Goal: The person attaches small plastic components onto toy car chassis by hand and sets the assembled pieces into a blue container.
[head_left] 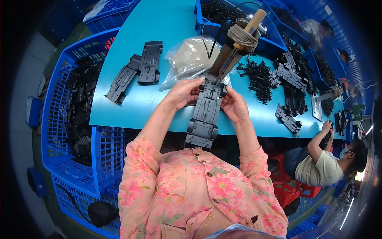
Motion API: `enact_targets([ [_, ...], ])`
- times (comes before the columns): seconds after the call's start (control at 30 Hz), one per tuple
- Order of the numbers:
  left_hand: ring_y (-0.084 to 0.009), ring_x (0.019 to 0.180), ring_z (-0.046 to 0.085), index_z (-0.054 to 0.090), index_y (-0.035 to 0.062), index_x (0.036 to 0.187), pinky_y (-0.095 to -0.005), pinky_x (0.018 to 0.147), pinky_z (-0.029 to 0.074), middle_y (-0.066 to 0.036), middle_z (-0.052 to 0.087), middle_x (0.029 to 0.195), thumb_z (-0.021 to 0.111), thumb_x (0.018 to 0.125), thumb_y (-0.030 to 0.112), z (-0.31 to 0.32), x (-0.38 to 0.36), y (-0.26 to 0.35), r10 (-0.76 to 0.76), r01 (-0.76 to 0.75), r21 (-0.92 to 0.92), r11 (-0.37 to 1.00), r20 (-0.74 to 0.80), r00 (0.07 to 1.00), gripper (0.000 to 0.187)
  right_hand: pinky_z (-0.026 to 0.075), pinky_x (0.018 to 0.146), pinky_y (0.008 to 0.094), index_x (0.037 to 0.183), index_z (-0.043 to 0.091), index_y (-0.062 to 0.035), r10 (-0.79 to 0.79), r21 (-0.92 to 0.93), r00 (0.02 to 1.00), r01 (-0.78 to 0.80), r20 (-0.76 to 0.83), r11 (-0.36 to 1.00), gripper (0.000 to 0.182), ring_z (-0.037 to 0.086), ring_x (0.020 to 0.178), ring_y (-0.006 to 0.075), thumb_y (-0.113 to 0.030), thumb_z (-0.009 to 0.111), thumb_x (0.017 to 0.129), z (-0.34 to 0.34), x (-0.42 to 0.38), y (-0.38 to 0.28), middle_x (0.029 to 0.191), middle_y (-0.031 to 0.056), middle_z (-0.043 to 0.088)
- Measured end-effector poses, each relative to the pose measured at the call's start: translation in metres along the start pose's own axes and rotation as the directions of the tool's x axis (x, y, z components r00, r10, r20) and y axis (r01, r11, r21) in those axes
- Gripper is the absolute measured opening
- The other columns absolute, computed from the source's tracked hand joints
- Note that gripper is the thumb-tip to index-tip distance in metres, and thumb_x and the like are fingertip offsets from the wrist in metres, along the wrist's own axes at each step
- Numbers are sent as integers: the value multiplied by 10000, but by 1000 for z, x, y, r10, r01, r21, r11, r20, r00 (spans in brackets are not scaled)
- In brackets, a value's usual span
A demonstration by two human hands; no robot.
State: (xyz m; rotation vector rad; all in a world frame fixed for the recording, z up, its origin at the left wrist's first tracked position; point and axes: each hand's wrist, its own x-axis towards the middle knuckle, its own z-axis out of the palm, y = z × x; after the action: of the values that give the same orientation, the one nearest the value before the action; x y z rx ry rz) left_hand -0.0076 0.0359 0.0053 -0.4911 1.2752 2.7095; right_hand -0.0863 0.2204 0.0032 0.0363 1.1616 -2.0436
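Observation:
Between both hands is a black plastic chassis part [205,111], its near end over the table's front edge. My left hand [186,92] grips its far left corner with thumb and fingers. On the far right corner my right hand [234,104] is closed in the same way. The part's far end touches the foot of an upright tool [227,59] wrapped with cord and topped by a wooden stick. Two similar black chassis parts [150,63] lie on the table to the left. A clear plastic bag [191,55] with tan contents sits behind my left hand.
A blue crate [95,159] of black parts stands left of the blue table [119,113]. Small black pieces [258,77] and more chassis parts [288,119] lie at the right. A blue bin [274,46] is behind. Another person [322,167] sits at the far right.

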Motion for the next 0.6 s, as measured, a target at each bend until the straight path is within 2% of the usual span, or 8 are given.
enact_targets([
  [0.2,-51,651,531,601,86,858,-196,615,465,38,549,733,594,848,315,14,5,11,5,-6,7,1000,41,999,229,458,590,243,892,579,-52,-73,-52,997,74,17,996,194,567,660,103,-242,573,857,1,-4,-17,754,26,606],
  [0.6,-34,593,483,575,126,765,-184,556,416,69,480,654,628,818,359,22,12,13,19,-20,33,999,39,999,245,458,578,247,842,588,-53,-98,10,995,98,18,995,188,556,623,106,-238,566,865,-3,-5,-22,720,24,603],
])
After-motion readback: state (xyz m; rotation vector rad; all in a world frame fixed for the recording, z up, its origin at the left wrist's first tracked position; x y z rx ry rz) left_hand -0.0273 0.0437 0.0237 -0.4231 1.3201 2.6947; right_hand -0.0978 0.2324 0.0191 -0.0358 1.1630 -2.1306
